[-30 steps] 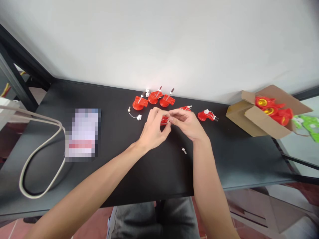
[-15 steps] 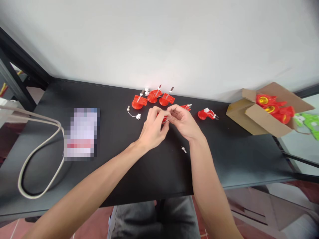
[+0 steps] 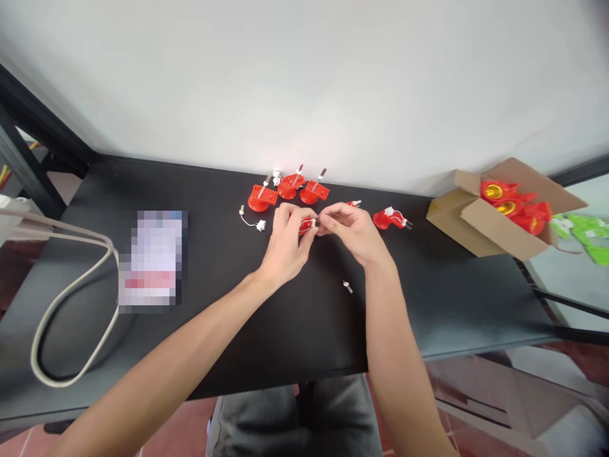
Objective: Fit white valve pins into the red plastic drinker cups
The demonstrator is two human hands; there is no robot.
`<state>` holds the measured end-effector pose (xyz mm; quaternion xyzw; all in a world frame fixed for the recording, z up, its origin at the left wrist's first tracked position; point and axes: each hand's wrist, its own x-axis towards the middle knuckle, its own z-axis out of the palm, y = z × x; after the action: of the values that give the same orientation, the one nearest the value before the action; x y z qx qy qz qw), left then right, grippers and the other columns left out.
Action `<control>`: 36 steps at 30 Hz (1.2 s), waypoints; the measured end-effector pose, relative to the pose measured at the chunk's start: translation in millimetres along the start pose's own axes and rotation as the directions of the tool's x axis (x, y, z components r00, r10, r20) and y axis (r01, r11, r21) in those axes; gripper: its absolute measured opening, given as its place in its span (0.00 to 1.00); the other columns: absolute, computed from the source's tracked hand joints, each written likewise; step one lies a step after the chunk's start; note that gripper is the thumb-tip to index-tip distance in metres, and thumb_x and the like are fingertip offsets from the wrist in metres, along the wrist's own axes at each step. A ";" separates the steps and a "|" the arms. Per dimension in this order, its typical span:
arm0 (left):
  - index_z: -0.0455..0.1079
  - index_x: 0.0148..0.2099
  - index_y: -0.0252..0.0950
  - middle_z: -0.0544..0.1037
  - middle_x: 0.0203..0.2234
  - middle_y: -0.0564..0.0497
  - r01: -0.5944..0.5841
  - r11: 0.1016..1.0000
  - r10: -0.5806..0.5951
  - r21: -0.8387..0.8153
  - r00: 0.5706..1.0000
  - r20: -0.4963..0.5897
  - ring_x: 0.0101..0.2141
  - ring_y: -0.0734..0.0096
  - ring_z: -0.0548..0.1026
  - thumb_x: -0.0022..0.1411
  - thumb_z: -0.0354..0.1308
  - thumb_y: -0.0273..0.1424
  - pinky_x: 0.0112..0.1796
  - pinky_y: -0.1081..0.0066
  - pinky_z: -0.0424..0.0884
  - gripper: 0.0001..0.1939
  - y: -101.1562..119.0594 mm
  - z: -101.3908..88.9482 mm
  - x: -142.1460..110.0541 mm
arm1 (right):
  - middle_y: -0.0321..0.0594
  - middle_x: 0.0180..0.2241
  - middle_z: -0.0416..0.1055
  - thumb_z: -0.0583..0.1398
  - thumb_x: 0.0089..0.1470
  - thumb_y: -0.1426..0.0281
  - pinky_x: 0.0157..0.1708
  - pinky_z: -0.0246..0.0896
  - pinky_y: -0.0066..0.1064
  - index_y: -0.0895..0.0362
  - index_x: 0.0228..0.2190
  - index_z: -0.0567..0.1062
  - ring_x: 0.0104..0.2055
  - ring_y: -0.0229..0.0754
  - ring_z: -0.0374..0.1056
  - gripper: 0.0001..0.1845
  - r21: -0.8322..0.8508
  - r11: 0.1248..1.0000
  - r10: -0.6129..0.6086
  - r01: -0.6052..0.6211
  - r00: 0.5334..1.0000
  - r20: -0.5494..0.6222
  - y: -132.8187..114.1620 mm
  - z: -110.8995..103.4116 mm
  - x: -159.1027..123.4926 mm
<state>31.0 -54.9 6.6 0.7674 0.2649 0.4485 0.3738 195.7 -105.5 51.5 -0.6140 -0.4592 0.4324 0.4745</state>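
Note:
My left hand [image 3: 289, 242] is closed round a red plastic lamp holder [image 3: 306, 226], most of it hidden by the fingers; a white piece shows inside it. My right hand [image 3: 351, 230] pinches at the holder's right end, and what lies between its fingertips is too small to make out. Behind my hands stand three red holders [image 3: 259, 197], each with a metal strip across it. Another holder [image 3: 353, 204] is partly hidden behind my right hand. Further right lies a red holder [image 3: 389, 218] with white wire and two metal prongs.
A small white piece [image 3: 347, 287] lies in front of my hands. Left of them is a white wire with connectors [image 3: 261, 225]. An open cardboard box [image 3: 457, 222] of red holders stands right, near green parts [image 3: 592, 236]. A blurred-out flat object [image 3: 155, 260] and a looped cable [image 3: 35, 355] lie left.
The holder in my left hand has turned so that its red body and white piece show more. My right fingertips stay at its end. The whole view has shifted slightly.

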 end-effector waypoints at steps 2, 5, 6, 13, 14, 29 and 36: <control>0.64 0.50 0.40 0.67 0.44 0.47 0.012 1.000 -0.012 -0.010 1.000 -0.017 0.46 0.66 0.69 0.69 0.56 0.26 0.46 0.63 0.74 0.09 -1.9 -0.1 0.2 | 0.36 0.30 0.75 0.70 0.52 0.55 0.40 0.72 0.35 0.54 0.32 0.78 0.33 0.38 0.73 0.16 -0.026 1.000 0.012 -0.012 1.000 -0.009 0.0 -3.0 -0.7; 0.64 0.50 0.41 0.67 0.44 0.47 0.028 0.999 -0.029 -0.027 0.999 -0.032 0.47 0.66 0.70 0.69 0.56 0.27 0.46 0.63 0.74 0.09 -3.7 -0.2 0.8 | 0.36 0.31 0.76 0.71 0.51 0.56 0.40 0.74 0.36 0.55 0.33 0.78 0.33 0.39 0.74 0.16 -0.012 0.999 0.033 -0.033 0.998 0.048 0.4 -4.2 -1.1; 0.64 0.50 0.41 0.67 0.44 0.47 0.031 0.999 -0.032 -0.030 0.999 -0.035 0.47 0.67 0.70 0.69 0.57 0.28 0.46 0.63 0.74 0.09 -3.9 -0.3 1.1 | 0.36 0.31 0.77 0.71 0.51 0.57 0.41 0.74 0.36 0.55 0.33 0.78 0.33 0.39 0.74 0.16 -0.001 0.999 0.034 -0.034 0.997 0.064 0.6 -4.0 -1.0; 0.64 0.50 0.41 0.69 0.44 0.48 0.024 0.999 -0.025 -0.033 0.999 -0.046 0.46 0.68 0.71 0.69 0.58 0.28 0.47 0.63 0.74 0.09 -1.6 -2.3 2.9 | 0.37 0.33 0.78 0.72 0.48 0.57 0.39 0.76 0.37 0.55 0.34 0.79 0.33 0.39 0.75 0.17 0.086 0.995 0.049 -0.054 0.997 0.053 2.4 -1.4 1.6; 0.64 0.49 0.41 0.69 0.44 0.48 0.020 0.999 -0.021 -0.027 0.999 -0.046 0.46 0.67 0.71 0.69 0.58 0.28 0.47 0.63 0.74 0.09 -1.2 -2.5 2.9 | 0.38 0.32 0.78 0.73 0.47 0.57 0.39 0.76 0.37 0.55 0.34 0.80 0.32 0.39 0.75 0.17 0.094 0.994 0.059 -0.064 0.997 0.056 2.6 -1.6 1.9; 0.63 0.50 0.40 0.68 0.45 0.48 0.036 0.999 -0.038 -0.032 0.998 -0.053 0.47 0.67 0.71 0.67 0.59 0.29 0.46 0.64 0.74 0.11 2.6 -3.6 2.5 | 0.38 0.31 0.79 0.71 0.51 0.58 0.39 0.76 0.36 0.55 0.34 0.82 0.33 0.40 0.76 0.14 0.050 0.999 -0.006 0.004 0.998 0.055 -3.0 -3.7 -1.5; 0.63 0.50 0.40 0.68 0.45 0.48 0.042 0.999 -0.044 -0.031 0.997 -0.062 0.47 0.67 0.71 0.66 0.60 0.29 0.46 0.63 0.74 0.12 1.9 -2.4 1.9 | 0.39 0.30 0.79 0.71 0.51 0.56 0.40 0.76 0.38 0.55 0.33 0.83 0.32 0.41 0.76 0.16 0.002 1.000 0.012 -0.012 0.999 0.044 -2.2 -3.3 -1.7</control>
<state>29.8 -53.8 9.8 0.7416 0.2863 0.4678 0.3861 198.2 -107.6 54.4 -0.6066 -0.4651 0.4493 0.4625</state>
